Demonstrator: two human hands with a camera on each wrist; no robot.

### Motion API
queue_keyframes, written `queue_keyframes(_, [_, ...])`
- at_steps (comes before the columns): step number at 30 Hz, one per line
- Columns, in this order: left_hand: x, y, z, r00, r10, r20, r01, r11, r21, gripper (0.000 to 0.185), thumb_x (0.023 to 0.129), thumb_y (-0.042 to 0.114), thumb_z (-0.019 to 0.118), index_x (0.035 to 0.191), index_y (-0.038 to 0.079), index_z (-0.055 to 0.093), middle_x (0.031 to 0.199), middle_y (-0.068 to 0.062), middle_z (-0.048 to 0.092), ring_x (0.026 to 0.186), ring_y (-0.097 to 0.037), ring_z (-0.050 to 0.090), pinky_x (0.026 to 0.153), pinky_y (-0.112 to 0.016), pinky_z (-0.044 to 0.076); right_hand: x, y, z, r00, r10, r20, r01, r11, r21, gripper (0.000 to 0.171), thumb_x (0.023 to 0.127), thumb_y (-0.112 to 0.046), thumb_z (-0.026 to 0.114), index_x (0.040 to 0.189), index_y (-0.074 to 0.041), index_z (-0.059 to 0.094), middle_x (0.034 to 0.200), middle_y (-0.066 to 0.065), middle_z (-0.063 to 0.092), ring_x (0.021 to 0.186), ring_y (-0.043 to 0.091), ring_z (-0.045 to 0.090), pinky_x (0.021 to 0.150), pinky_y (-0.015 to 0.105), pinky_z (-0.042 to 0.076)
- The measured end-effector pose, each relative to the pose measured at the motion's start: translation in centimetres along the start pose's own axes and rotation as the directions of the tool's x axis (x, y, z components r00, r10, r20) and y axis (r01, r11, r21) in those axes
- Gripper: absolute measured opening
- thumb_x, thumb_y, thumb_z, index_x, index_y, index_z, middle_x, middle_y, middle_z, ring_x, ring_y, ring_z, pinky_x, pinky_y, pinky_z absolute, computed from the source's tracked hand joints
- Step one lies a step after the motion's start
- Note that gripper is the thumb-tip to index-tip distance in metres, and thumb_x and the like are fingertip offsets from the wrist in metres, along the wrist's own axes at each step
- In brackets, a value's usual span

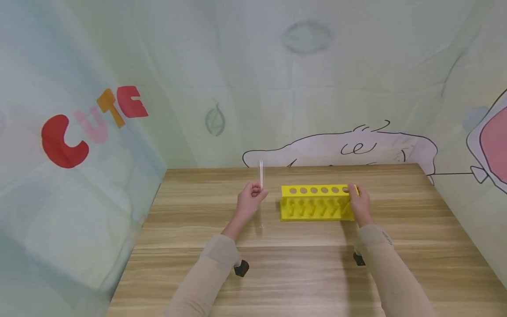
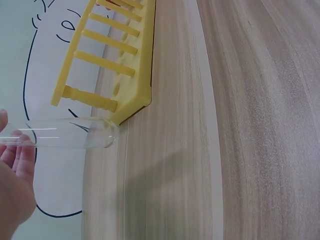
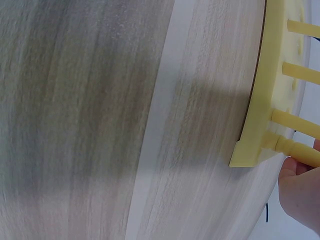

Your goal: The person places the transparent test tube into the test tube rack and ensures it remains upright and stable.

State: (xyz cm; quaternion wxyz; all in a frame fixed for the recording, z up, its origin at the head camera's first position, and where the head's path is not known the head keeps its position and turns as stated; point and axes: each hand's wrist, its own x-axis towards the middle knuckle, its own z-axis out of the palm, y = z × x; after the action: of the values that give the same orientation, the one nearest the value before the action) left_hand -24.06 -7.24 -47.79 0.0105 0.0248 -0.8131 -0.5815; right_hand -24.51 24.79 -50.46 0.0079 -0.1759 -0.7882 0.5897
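Note:
My left hand (image 1: 249, 200) pinches a clear glass test tube (image 1: 261, 174) between thumb and fingers, holding it upright just left of the rack. In the left wrist view, the tube's lower part (image 2: 70, 134) extends past the fingers, its end close by the rack's corner post. A yellow test tube rack (image 1: 309, 218) stands on the table, with a row of round holes along its top and several pegs below. At the rack's right end, my right hand (image 1: 359, 202) grips the top plate and end post. The right wrist view shows fingertips (image 3: 289, 167) against that post.
The wood-grain table (image 1: 301, 273) reaches back to a printed cloth backdrop (image 1: 253, 88). More cloth hangs at the left and right sides. A dark wrist device (image 1: 241, 268) sits under the left sleeve, and another (image 1: 359, 259) under the right.

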Motion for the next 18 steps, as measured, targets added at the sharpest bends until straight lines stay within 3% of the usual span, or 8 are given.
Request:
queue_keyframes(10, [0.03,0.47,0.25,0.999,0.034,0.005,-0.034,0.999,-0.023,0.034,0.080,0.016,0.064,0.106,0.000,0.050,0.096,-0.009,0.061,0.089,-0.019,0.057,0.080,-0.027,0.050,0.18,0.21,-0.08,1.000,-0.009,0.010,0.009,1.000,-0.009,0.064,0.090,-0.054,0.026,0.124,0.000,0.037,0.131,0.019,0.036,0.124,0.030,0.027,0.106,0.045,0.022])
queue_keyframes(18, [0.00,0.99,0.38,0.999,0.038,-0.001,-0.038,0.999,-0.024,0.034,0.079,0.021,0.065,0.104,0.002,0.051,0.095,-0.008,0.060,0.088,-0.018,0.056,0.079,-0.026,0.051,0.33,0.26,-0.08,1.000,-0.019,-0.001,0.019,1.000,-0.007,0.053,0.094,-0.043,0.029,0.123,0.000,0.039,0.126,0.020,0.040,0.122,0.030,0.030,0.106,0.043,0.022])
